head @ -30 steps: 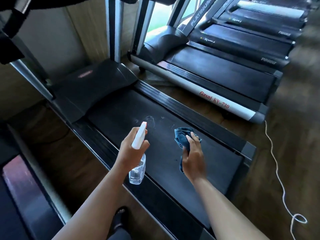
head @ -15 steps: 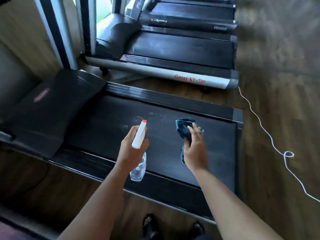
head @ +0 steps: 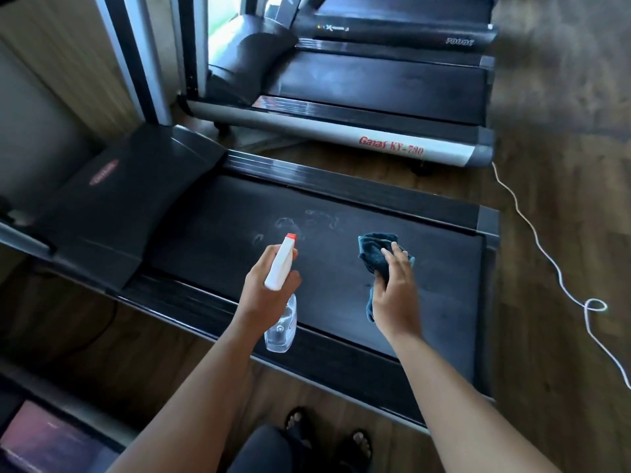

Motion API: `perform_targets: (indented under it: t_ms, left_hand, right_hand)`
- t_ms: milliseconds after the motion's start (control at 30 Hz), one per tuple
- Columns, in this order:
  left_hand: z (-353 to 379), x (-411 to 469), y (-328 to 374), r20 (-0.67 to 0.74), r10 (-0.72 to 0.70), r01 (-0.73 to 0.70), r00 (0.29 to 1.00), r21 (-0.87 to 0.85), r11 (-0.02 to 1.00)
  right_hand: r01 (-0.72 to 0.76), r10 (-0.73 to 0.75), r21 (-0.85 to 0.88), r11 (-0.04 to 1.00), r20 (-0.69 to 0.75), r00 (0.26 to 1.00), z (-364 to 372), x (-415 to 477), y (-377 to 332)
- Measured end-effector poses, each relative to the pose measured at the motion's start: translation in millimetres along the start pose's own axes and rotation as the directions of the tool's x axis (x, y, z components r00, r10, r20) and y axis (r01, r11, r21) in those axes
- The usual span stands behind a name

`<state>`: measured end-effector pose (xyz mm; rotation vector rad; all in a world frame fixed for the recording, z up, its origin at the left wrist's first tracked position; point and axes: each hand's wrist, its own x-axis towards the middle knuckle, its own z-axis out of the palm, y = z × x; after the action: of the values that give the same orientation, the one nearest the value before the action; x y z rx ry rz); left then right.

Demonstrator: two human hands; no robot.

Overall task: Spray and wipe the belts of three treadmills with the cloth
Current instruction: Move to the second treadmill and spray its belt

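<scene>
The black belt of the nearest treadmill runs across the middle, with faint wet spray marks on it. My left hand grips a clear spray bottle with a white head and red nozzle, held above the belt's near edge and pointing at the marks. My right hand holds a bunched dark blue cloth over the belt to the right. A second treadmill's belt lies behind it, and a third treadmill stands beyond that.
A white cord loops over the wooden floor at the right. Treadmill uprights rise at the back left. The black motor hood sits left of the belt. My sandalled feet stand at the near rail. Another machine is at the lower left.
The view has swung so the nearest treadmill now lies crosswise. Both hands keep their hold on bottle and cloth and stay over the belt in about the same spots.
</scene>
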<state>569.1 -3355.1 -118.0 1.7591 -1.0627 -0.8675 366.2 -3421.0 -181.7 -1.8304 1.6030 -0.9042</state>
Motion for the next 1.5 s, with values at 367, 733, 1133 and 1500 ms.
perform_targets:
  t_ms: [367,733,1133,1500]
  left_hand:
    - [-6.5,20.0,-15.8,0.119,0.007,-0.006,0.993,-0.005,1.0]
    - [-54.6,84.7,-73.7,0.258,-0.007,0.005,0.966,0.01,1.0]
    - [-9.5,130.2,-180.8,0.174,0.026,-0.027,0.984,0.004,1.0]
    - [59.2,182.5,-316.4,0.138,0.19,-0.176,0.972,-0.109,0.978]
  right_hand:
    - [-0.089,0.086,-0.041,0.995,-0.071,0.994,18.5,-14.7,-2.9]
    - [-0.19,0.188,0.005,0.982,-0.169,0.967,125.8,3.9,-26.0]
    - [-0.145,0.145,0.017,0.989,-0.207,0.968,220.3,31.8,68.7]
    - [-0.092,0.088,0.001,0.996,-0.288,0.953,318.4,36.8,202.2]
